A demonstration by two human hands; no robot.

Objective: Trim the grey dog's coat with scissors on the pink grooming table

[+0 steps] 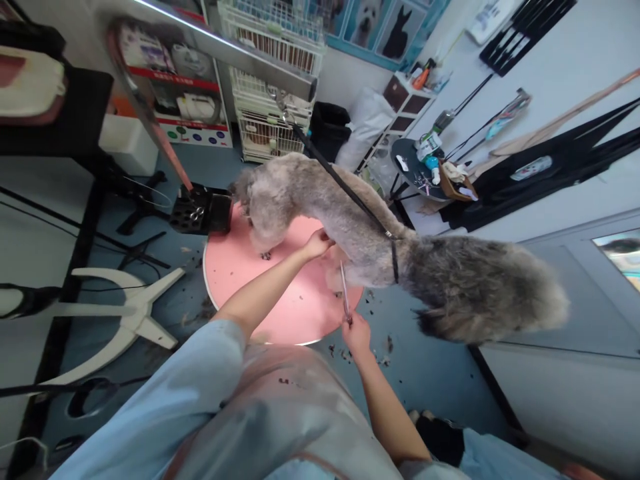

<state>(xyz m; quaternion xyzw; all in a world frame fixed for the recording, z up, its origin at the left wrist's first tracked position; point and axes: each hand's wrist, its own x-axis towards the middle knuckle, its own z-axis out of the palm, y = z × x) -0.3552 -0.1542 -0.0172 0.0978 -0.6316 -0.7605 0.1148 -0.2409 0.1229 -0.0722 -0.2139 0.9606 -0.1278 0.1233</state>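
A grey dog (350, 213) with a close-clipped body and a fluffy head stands on a round pink grooming table (290, 300), its head turned to the right. Under its chest, my left hand (317, 245) has its fingers curled at the top of a front leg (336, 270); the dog's body partly hides the fingertips. My right hand (357, 333) grips a pair of scissors (344, 287) by the handles, blades pointing up along that front leg. A black strap (350, 190) runs from the overhead metal arm to a loop around the dog's neck.
A black tool holder (203, 210) sits at the table's left edge on the arm's post. Cut hair is scattered on the floor. White chair legs (133, 310) stand at left, wire cages (273, 67) behind, and a small dark side table with tools (410, 163) at right.
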